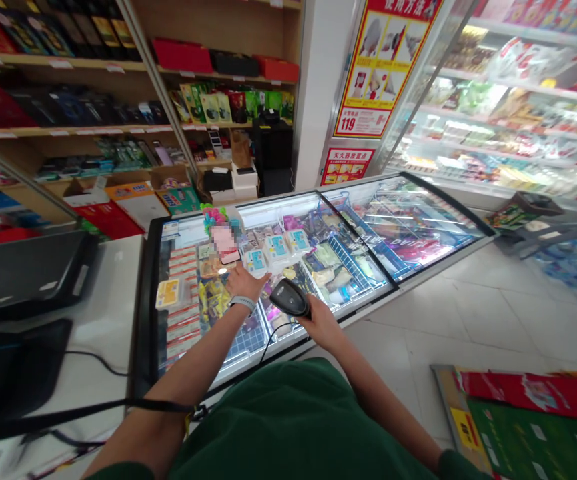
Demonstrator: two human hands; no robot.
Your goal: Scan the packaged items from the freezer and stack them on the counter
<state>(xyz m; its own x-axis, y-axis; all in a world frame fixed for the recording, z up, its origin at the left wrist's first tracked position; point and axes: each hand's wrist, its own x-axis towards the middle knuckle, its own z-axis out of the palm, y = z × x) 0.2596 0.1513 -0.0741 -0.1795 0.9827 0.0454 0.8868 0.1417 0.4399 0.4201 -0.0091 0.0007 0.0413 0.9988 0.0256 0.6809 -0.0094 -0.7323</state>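
Note:
My right hand (321, 323) is wrapped round the grip of a black barcode scanner (289, 297), held above the glass top of a chest freezer (368, 303). A thin cable hangs from the scanner. My left hand (248, 283), with a band on its wrist, reaches over the glass with thumb and fingers spread, holding nothing. Beyond it lie several clear plastic boxes with blue-and-white labels, one box (255, 261) closest to the fingers. A phone in a pink case (225, 241), partly blurred, lies just past the left fingertips. One yellow-labelled box (169, 293) rests at the left.
On the left, a counter (113, 300) holds a black device (23, 273). Shelves of boxed goods (183, 57) stand behind the freezer. A lit display cooler (518, 100) is at the right. Red and green packages (538, 427) lie at the lower right.

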